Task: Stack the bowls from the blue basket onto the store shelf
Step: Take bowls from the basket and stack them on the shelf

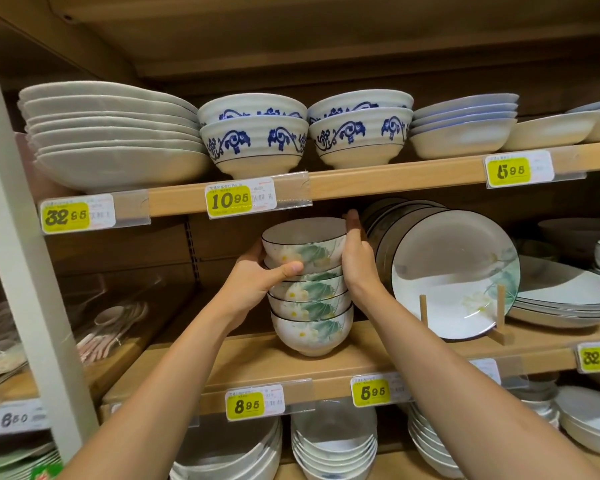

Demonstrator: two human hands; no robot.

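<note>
A stack of several white bowls [310, 306] with green leaf and yellow flower print stands on the middle wooden shelf [250, 362]. The top bowl [305, 242] sits tilted on the stack. My left hand [257, 277] grips the upper bowls from the left, thumb across their front. My right hand [355, 254] lies against the right side of the top bowls, fingers reaching up behind the rim. The blue basket is out of view.
A matching plate [454, 271] leans on a wooden stand just right of the stack, with more plates behind it. The shelf above [378, 183] carries blue-patterned bowls [257, 136] and white dishes, close over the stack. More bowls fill the shelf below.
</note>
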